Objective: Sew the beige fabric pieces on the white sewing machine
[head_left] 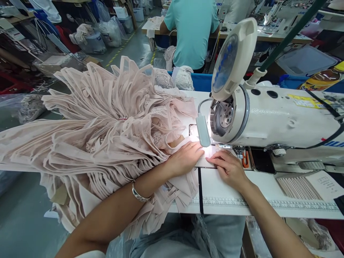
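A white sewing machine (271,118) stands on the right, its small lamp (203,130) lighting the needle area. Under that light, my left hand (186,157) presses pale pink fabric with its fingers close together. My right hand (228,168) is just to the right, thumb and forefinger drawn together at the edge of the lit fabric. The glare washes out the fabric between the fingertips. A large heap of pale pink lace-trimmed pieces (115,143) spreads over the left of the table, reaching beneath my left forearm.
A ruler strip (228,206) runs along the table's front edge. Folded beige strips with a written card (322,184) lie at right, near orange-handled snips (245,158). Beyond the blue bin (202,82) sits a person in a teal shirt (192,32).
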Action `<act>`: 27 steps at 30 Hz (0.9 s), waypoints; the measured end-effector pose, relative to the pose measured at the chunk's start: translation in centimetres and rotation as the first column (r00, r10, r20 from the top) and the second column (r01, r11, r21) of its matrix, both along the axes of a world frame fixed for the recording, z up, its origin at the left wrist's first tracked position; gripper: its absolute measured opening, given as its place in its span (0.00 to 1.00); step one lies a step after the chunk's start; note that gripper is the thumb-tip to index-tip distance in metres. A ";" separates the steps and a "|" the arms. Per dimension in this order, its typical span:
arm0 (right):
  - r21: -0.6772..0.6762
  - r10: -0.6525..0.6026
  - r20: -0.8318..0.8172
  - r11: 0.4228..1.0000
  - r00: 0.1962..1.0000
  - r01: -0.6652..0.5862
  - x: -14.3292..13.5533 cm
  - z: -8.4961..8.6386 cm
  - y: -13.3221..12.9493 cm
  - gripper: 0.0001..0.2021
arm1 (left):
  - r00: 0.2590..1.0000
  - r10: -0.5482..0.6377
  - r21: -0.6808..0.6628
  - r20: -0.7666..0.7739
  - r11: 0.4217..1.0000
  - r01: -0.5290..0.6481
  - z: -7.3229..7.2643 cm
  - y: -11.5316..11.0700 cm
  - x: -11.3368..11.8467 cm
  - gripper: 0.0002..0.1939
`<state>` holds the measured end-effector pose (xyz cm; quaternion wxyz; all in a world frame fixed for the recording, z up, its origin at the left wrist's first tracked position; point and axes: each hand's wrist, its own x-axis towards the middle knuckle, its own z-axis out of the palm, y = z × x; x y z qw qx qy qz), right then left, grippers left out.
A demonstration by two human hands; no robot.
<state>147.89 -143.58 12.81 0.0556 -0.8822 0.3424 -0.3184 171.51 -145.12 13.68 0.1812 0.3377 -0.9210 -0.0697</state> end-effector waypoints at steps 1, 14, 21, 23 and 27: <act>-0.009 -0.006 -0.008 1.000 1.000 0.006 0.0 -0.1 0.0 0.20 | 1.000 -0.006 0.000 0.007 1.000 0.006 -0.1 0.0 0.1 0.10; -0.078 -0.060 -0.118 0.996 0.991 0.051 -0.5 -1.0 -0.2 0.23 | 0.998 0.014 0.025 0.064 1.000 -0.015 -0.6 -0.1 -0.1 0.09; -0.075 -0.073 -0.104 0.995 0.992 0.066 0.1 -0.6 -0.1 0.19 | 0.990 -0.006 -0.068 0.142 0.998 0.016 -0.1 -0.4 -0.4 0.09; -0.117 -0.153 -0.103 0.983 0.983 0.141 0.7 -0.6 0.0 0.13 | 0.986 -0.046 -0.061 0.163 0.997 0.056 0.0 -0.5 -0.4 0.09; -0.271 -0.330 -0.158 0.921 0.930 0.281 2.0 -0.6 0.2 0.07 | 0.984 -0.069 -0.036 0.167 0.996 0.076 0.1 -0.5 -0.4 0.11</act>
